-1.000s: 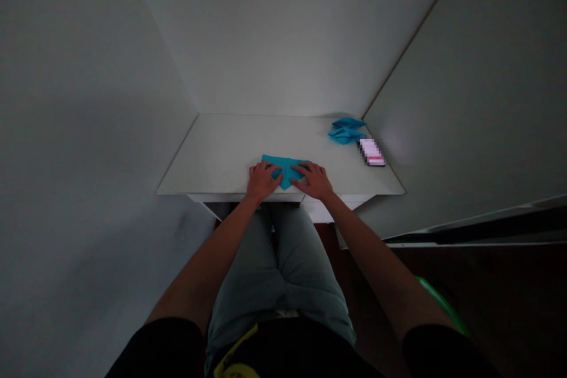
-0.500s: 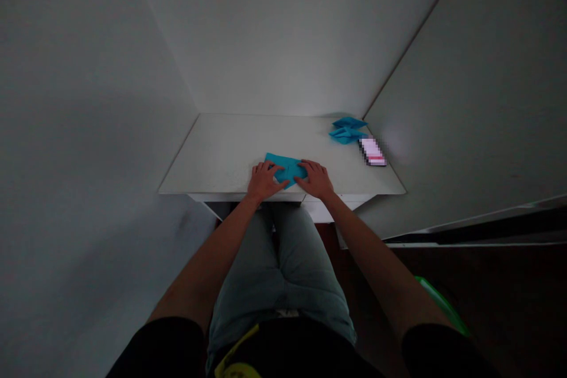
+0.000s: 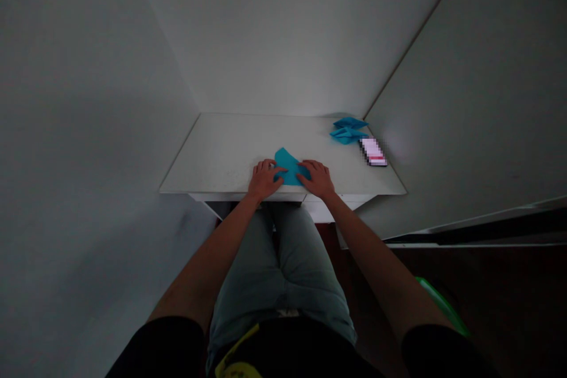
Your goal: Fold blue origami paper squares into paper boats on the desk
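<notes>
Two hands of mine rest on one sheet of blue paper point(image 3: 289, 165), which lies near the front edge of the white table point(image 3: 221, 150), roughly midway along it. My left hand point(image 3: 264, 179) covers the paper's left side, thumb and fingers spread apart; my right hand point(image 3: 316, 178) covers the right side, thumb and forefinger likewise parted. Between them the paper shows a blunt peak pointing away from me and a straight lower edge running almost parallel to the table's front edge, just inside it.

Beyond that peak, white surface stretches to the back wall point(image 3: 274, 35), and to my left it runs on to the table's left edge, giving that elbow room. On the right I have less: two folded blue paper shapes point(image 3: 346, 136) sit in the far right corner, and a phone point(image 3: 374, 153) lies just beside the nearer one, close to the right edge, where a pale panel point(image 3: 460, 106) rises.
</notes>
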Available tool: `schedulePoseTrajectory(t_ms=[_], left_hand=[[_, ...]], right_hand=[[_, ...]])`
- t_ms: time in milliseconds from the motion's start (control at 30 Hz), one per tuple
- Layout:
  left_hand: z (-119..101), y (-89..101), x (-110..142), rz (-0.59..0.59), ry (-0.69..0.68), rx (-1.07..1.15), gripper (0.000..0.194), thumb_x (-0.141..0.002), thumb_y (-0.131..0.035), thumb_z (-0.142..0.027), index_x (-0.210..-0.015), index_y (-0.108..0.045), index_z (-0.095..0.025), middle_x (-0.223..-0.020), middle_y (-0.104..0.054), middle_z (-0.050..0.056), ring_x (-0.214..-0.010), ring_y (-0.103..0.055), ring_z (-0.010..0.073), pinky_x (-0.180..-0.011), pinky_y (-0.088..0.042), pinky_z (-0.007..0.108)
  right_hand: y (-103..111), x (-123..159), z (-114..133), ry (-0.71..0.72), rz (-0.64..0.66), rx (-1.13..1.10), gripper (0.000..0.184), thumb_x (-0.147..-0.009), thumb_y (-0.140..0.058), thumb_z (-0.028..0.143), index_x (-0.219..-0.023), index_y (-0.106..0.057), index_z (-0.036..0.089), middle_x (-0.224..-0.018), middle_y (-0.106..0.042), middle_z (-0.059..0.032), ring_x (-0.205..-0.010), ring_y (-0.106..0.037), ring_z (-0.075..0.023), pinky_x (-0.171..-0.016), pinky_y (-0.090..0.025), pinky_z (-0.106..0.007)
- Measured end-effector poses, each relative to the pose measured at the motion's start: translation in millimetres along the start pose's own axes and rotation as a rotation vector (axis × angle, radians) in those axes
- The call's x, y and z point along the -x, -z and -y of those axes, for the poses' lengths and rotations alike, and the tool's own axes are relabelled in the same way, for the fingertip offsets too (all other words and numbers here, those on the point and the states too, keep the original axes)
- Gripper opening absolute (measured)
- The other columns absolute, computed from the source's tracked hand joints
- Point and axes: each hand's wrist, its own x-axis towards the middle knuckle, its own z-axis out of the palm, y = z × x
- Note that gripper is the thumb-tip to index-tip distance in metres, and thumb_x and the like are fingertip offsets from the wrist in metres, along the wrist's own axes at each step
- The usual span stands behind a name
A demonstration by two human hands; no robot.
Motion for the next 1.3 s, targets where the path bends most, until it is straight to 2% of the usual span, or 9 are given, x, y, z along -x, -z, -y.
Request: schedulePoseTrajectory(t_ms=[267,433,533,667,767,1033,1167,1300], left_hand=[[4,-1.2,-1,0.025,-0.020,-0.020,0.040,-0.102,-0.056,-0.023,-0.130,-0.078,-0.041,-0.147,-0.052,0.007,-0.136,-0.046,0.0314,-0.115,-0.040,0.051],[4,-0.5,-1,0.042,-0.022,-0.022,0.044,-0.102,-0.054,-0.019,-0.132,-0.077,-0.040,-0.149,-0.052,0.007,-0.136,-0.047,0.0314,-0.116,-0.040,0.051],[3,-0.1,-1,0.035,-0.022,-0.025,0.043,-0.102,-0.053,-0.019,-0.131,-0.077,-0.040,-0.148,-0.053,0.007,-0.135,-0.047,0.0310,-0.115,-0.040,0.050],[1,1.1,0,0.022,-0.032,-0.013,0.034,-0.101,-0.062,-0.033,-0.130,-0.078,-0.039,-0.145,-0.055,0.008,-0.134,-0.048,0.0318,-0.115,-0.041,0.051],[-2,3.0,2,0.011,-0.026,0.005,0.032,-0.097,-0.070,-0.043,-0.127,-0.079,-0.038,-0.144,-0.055,0.008,-0.134,-0.049,0.0327,-0.117,-0.040,0.051],[-5,6.7,5,-0.032,0.000,0.017,0.049,-0.093,-0.075,-0.049,-0.138,-0.070,-0.030,-0.143,-0.057,0.012,-0.136,-0.050,0.0322,-0.118,-0.040,0.049],[-3,4.8,4,-0.028,-0.005,0.010,0.047,-0.093,-0.075,-0.052,-0.134,-0.070,-0.028,-0.141,-0.058,0.012,-0.135,-0.050,0.0321,-0.117,-0.041,0.049],[0,2.0,3,-0.020,-0.023,0.003,0.051,-0.091,-0.076,-0.055,-0.134,-0.070,-0.028,-0.142,-0.060,0.011,-0.135,-0.051,0.0320,-0.117,-0.040,0.048]], right_hand=[[9,1,0,0.093,0.065,-0.014,0.043,-0.105,-0.055,0.045,-0.145,-0.069,0.038,-0.156,-0.061,-0.0053,-0.141,-0.054,-0.0334,-0.114,-0.042,-0.055],[10,1,-3,0.158,0.117,0.006,0.035,-0.105,-0.058,0.047,-0.134,-0.076,0.042,-0.162,-0.058,0.0014,-0.147,-0.050,-0.0338,-0.119,-0.037,-0.058],[10,2,-4,0.215,0.154,0.003,0.038,-0.107,-0.053,0.046,-0.139,-0.073,0.042,-0.163,-0.057,0.0037,-0.151,-0.048,-0.0321,-0.122,-0.034,-0.060],[11,4,-5,0.304,0.206,-0.031,0.042,-0.110,-0.046,0.044,-0.147,-0.067,0.038,-0.161,-0.058,0.0030,-0.156,-0.045,-0.0291,-0.128,-0.028,-0.060],[11,4,-4,0.318,0.222,-0.037,0.043,-0.111,-0.047,0.047,-0.148,-0.066,0.038,-0.160,-0.060,0.0022,-0.155,-0.045,-0.0285,-0.129,-0.026,-0.060],[4,7,1,0.240,0.137,0.062,0.054,-0.110,-0.044,0.060,-0.155,-0.061,0.035,-0.156,-0.063,-0.0049,-0.148,-0.047,-0.0321,-0.129,-0.026,-0.058],[2,8,3,0.206,0.098,0.108,0.059,-0.110,-0.039,0.063,-0.157,-0.059,0.032,-0.151,-0.063,-0.0099,-0.144,-0.047,-0.0330,-0.129,-0.023,-0.056],[1,9,4,0.170,0.075,0.132,0.065,-0.109,-0.039,0.068,-0.157,-0.059,0.030,-0.146,-0.062,-0.0133,-0.139,-0.047,-0.0341,-0.125,-0.026,-0.054]])
